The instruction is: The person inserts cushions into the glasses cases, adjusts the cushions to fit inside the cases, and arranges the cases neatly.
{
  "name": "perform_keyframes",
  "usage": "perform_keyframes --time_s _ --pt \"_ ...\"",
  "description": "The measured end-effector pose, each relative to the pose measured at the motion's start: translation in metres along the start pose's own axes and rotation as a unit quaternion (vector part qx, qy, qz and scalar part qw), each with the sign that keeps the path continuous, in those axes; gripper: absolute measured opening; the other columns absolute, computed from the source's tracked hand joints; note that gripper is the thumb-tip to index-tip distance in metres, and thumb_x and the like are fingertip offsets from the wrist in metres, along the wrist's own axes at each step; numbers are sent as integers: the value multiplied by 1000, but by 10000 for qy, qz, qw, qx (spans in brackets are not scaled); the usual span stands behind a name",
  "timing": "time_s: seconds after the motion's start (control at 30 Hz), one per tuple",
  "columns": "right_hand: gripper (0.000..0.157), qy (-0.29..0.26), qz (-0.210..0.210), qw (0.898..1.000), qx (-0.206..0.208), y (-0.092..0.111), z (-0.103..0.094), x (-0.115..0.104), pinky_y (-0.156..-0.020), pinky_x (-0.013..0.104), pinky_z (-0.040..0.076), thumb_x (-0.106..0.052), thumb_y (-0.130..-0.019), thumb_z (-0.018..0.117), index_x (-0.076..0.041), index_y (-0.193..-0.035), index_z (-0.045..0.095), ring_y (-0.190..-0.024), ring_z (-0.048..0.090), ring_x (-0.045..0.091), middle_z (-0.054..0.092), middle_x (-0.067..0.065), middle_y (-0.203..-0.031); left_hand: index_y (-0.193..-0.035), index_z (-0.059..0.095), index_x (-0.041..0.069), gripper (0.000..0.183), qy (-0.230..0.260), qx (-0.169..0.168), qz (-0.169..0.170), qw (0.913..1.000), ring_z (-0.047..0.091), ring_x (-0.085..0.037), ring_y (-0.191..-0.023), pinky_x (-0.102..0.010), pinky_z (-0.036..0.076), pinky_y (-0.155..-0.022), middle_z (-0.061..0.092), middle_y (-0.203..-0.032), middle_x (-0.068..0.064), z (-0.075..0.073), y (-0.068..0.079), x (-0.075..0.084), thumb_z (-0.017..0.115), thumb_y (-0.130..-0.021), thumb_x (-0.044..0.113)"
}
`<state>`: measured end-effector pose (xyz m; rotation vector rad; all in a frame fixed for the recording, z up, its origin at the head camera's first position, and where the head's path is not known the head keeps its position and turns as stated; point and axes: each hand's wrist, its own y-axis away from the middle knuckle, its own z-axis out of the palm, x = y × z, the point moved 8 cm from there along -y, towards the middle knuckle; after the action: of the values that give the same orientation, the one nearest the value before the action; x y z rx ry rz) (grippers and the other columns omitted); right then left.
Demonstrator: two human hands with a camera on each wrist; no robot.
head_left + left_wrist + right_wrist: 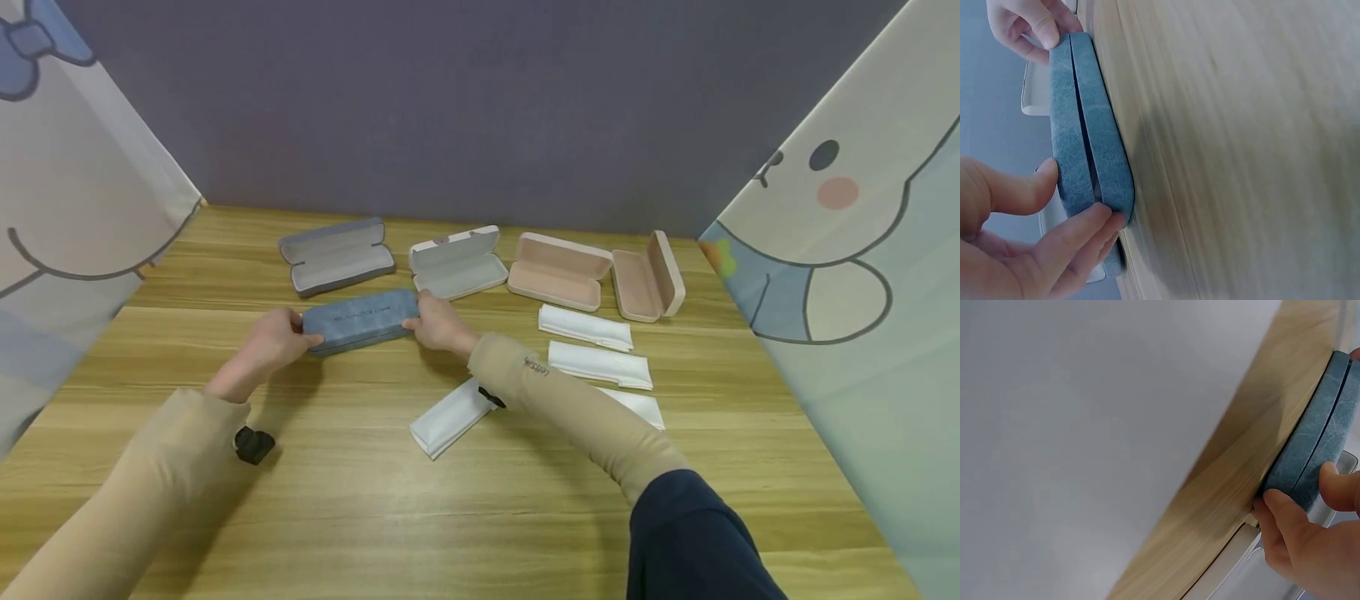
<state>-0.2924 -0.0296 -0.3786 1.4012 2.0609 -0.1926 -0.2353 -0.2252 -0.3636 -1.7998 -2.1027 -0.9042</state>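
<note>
Blue case, gripped at its ends by the left hand and right hand, is toward the table's back-left corner, lid not quite closed; four cases remain open, four cloths outside.

Legible text: none, no word, brand or number can be made out.
Blue case: one line of small dark lettering running lengthwise on the lid, looks like capitals; too small to read.
Case position: left of the middle of the worktop, nearer its far edge than its near edge.
Right sleeve: short dark marking on beige cloth near cuff; letters or digits, can't tell.
</note>
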Motion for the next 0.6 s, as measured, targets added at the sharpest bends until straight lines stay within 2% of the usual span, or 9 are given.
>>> perform_keyframes --time_s 0.1,0.27,0.37,0.47,0.6 --pt "58 7 -25 10000 -33 1 0 0 -99 35 48 -25 -99 50 6 -144 29 -125 54 27 51 22 -138 -125 44 -22 55 -17 -55 49 10000 53 -34 -95 -36 48 -74 51 -121 -37 0 1 1 59 -94 20" --pt "62 -16 24 10000 -65 2 0 1 -104 36 45 -24 -99 50 5 -147 24 -131 49 29 46 23 -144 -123 46 -22 53 -140 -47 143 9998 55 -33 -92 -35 48 -72 54 -119 -37 0 1 4 61 -93 20" --pt "62 -40 59 10000 -51 2 -1 2 -104 36 45 -25 -99 51 4 -147 25 -132 48 29 45 22 -145 -123 47 -21 53 -158 -42 121 9998 55 -32 -92 -34 48 -72 54 -119 -37 1 1 4 60 -93 21" --pt "57 -104 61 9999 22 2 -3 3 -98 34 48 -24 -98 54 4 -142 33 -125 53 27 49 20 -140 -124 47 -21 54 -85 -44 95 9999 55 -33 -93 -33 48 -71 53 -121 -37 1 1 4 60 -93 21" --pt "43 -199 -54 9997 150 0 -5 0 -78 28 46 -22 -96 58 4 -130 48 -93 57 20 59 17 -120 -120 49 -21 51 -12 55 161 9999 56 -32 -90 -31 48 -68 55 -116 -36 -2 2 1 62 -92 20"
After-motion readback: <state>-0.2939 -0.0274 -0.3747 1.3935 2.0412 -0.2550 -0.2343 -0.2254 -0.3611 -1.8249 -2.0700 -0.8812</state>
